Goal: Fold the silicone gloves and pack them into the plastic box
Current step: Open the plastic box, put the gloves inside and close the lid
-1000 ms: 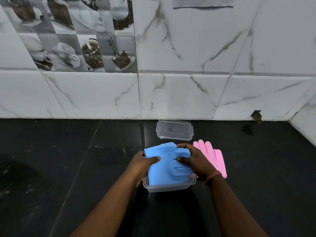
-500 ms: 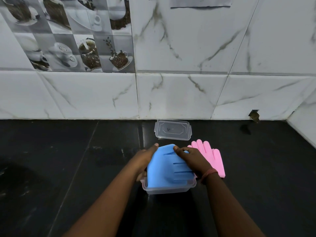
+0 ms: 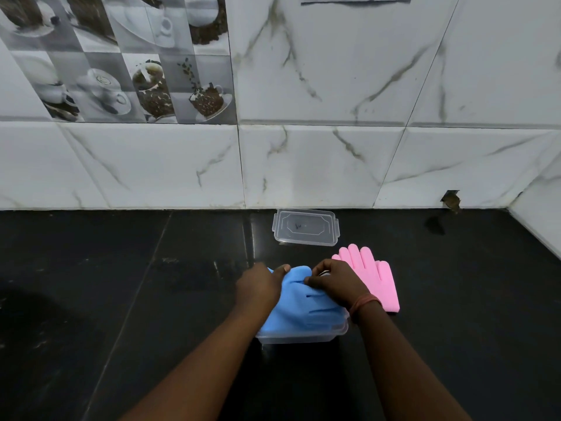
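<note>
A folded blue silicone glove (image 3: 303,308) lies over the clear plastic box (image 3: 300,336) on the black counter, its fingers pointing to the right. My left hand (image 3: 259,287) grips the glove's far left edge, thumb on top. My right hand (image 3: 337,282) pinches the glove's far edge from the right. A pink silicone glove (image 3: 378,276) lies flat on the counter just right of the box, fingers pointing away from me. Most of the box's inside is hidden under the blue glove.
The box's clear lid (image 3: 305,226) lies flat near the marble-tiled wall (image 3: 303,165). The black counter (image 3: 121,299) stretches left and right. A side wall (image 3: 540,220) closes in at the far right.
Both hands have shifted to the glove's far edge and pressed it lower over the box; the blue glove looks more bunched at the far end.
</note>
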Motion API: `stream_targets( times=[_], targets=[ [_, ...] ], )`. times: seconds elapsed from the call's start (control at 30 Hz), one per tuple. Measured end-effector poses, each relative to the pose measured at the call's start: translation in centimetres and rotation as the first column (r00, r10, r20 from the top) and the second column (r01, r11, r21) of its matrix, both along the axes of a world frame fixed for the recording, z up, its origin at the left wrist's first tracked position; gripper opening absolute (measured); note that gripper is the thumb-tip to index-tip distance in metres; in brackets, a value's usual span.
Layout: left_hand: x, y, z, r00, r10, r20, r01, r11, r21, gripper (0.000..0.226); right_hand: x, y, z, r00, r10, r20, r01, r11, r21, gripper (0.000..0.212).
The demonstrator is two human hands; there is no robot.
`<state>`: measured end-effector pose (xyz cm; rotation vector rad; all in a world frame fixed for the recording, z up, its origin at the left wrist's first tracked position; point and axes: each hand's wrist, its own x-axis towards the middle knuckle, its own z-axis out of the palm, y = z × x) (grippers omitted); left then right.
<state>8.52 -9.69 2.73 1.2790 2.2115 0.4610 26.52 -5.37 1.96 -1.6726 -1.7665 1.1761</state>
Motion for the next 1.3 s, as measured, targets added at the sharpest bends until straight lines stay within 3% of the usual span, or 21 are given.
stream_targets(
  times=[0.13, 0.27, 0.4, 0.6, 0.7, 0.87, 0.97, 1.07, 1.17, 1.3],
  targets=[
    [0.4, -0.6, 0.2, 0.972, -0.071, -0.224, 0.094, 0.991, 0.094, 0.05, -0.4, -0.2, -0.4, 0.998, -0.007, 0.057, 0.005, 0.999, 0.049, 0.019],
    [0.2, -0.9, 0.4, 0.833, -0.209, -0.512, 0.347, 0.918, 0.19, 0.03, -0.7, -0.3, -0.7, 0.986, 0.008, 0.166, -0.022, 0.996, 0.087, 0.015],
    [0.7, -1.6, -1.1, 0.786, -0.361, -0.502, 0.486, 0.863, 0.14, 0.022, -1.0, -0.2, -0.9, 0.96, 0.045, 0.276, -0.069, 0.995, 0.077, 0.014],
    [1.0, -2.8, -1.7, 0.817, -0.342, -0.465, 0.488, 0.839, 0.242, 0.007, -1.0, -0.5, -0.9, 0.951, 0.056, 0.305, -0.085, 0.993, 0.082, 0.009],
    [1.3, -3.2, -2.1, 0.779, -0.345, -0.524, 0.515, 0.829, 0.219, 0.017, -0.7, -0.3, -0.7, 0.953, 0.096, 0.287, -0.11, 0.993, 0.036, 0.011],
    [1.3, -2.3, -2.1, 0.71, -0.387, -0.589, 0.557, 0.82, 0.133, 0.024, -1.4, 0.4, -0.3, 0.887, 0.185, 0.423, -0.189, 0.981, -0.034, 0.015],
    [1.5, -2.5, -2.6, 0.698, -0.416, -0.583, 0.586, 0.8, 0.131, 0.024, -2.0, -0.2, -1.0, 0.848, 0.118, 0.516, -0.173, 0.983, 0.059, 0.004],
    [1.5, -2.6, -2.5, 0.717, -0.417, -0.558, 0.604, 0.772, 0.199, 0.023, -2.0, -1.6, -2.3, 0.818, -0.011, 0.574, -0.153, 0.96, 0.235, 0.014],
    [1.4, -3.1, -2.4, 0.735, -0.411, -0.539, 0.615, 0.739, 0.274, 0.035, -1.5, -2.7, -2.5, 0.863, -0.1, 0.496, -0.153, 0.883, 0.444, 0.016],
    [1.6, -3.9, -3.1, 0.706, -0.478, -0.523, 0.626, 0.766, 0.146, 0.039, -0.7, -3.1, -2.1, 0.894, -0.096, 0.438, -0.24, 0.722, 0.648, 0.014]
  ],
)
